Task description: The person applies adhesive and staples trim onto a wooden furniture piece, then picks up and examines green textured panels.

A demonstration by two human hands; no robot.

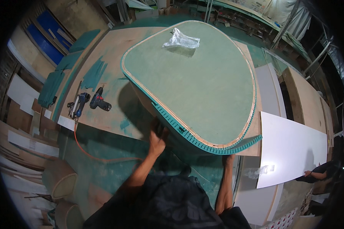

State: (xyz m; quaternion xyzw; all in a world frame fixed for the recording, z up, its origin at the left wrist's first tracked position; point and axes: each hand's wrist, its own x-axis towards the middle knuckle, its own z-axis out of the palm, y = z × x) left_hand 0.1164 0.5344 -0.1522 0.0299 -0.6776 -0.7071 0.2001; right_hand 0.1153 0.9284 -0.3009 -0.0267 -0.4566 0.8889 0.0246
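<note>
Green-stained floor [99, 144] shows below a wooden tabletop [111, 49], where the big rounded green piece [195, 84] sits, its near edge jutting out toward you. A teal slotted strip [168, 114] runs along that edge, and its right end stands away from the piece.

Your hands are apart. Your left hand [157, 138] is up against the shadowed side, below the strip; your right hand [228, 158] is under the strip near its loose end. Fingers on both are partly hidden, so I can't tell how firmly either one grips.

For this kind of handling, keep the left palm steady so the piece doesn't rock, and carry the strip's free end with the right so its slots don't kink or snap. Work the curve gradually, keeping it level with the rim. Mind the clear plastic [181, 40] on top; it could slide off if the piece tilts.
</note>
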